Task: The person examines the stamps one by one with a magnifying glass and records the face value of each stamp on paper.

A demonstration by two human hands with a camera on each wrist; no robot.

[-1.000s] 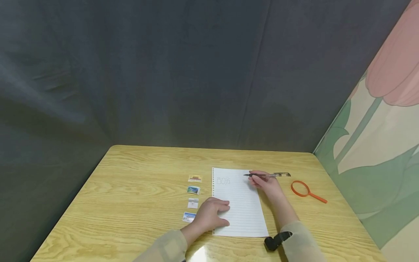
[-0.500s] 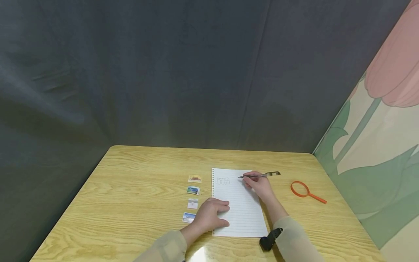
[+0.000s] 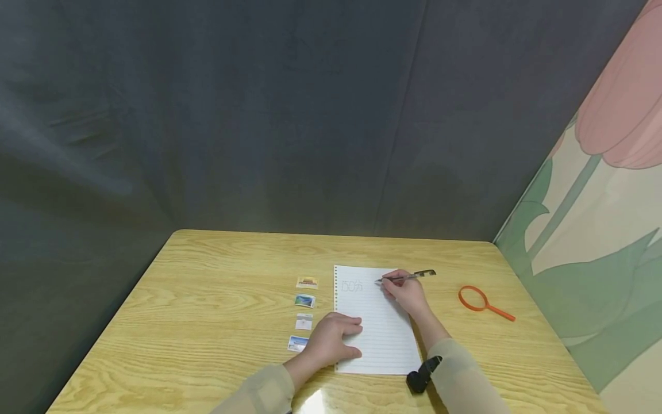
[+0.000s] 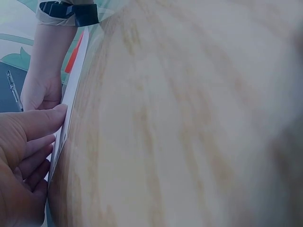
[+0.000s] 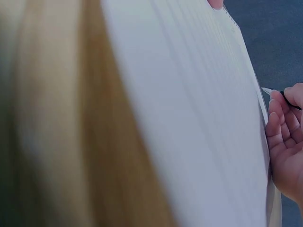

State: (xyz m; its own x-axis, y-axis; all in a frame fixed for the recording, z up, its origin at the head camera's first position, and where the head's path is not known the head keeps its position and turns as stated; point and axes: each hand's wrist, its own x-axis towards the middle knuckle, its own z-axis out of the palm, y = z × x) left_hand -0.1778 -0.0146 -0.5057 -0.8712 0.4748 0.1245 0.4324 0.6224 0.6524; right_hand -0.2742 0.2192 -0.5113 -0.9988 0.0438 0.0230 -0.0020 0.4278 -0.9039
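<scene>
A sheet of lined paper with punched holes along its left edge lies on the table. Handwriting, which looks like "150" and one more character, stands near its top left. My left hand rests on the lower left of the sheet, fingers extended and thumb spread. A pen is pinched in my right hand over the upper right of the paper. Its tip points left, to the right of the writing; whether it touches the paper I cannot tell. In the right wrist view the pen is mostly hidden by the fingers.
Several small stamp-like pictures, such as a yellow one and a green-blue one, line up left of the paper. An orange magnifying glass lies to the right. A dark curtain hangs behind the wooden table.
My right hand has moved left with the pen, bringing the tip closer to the writing. The left hand stays where it was on the paper.
</scene>
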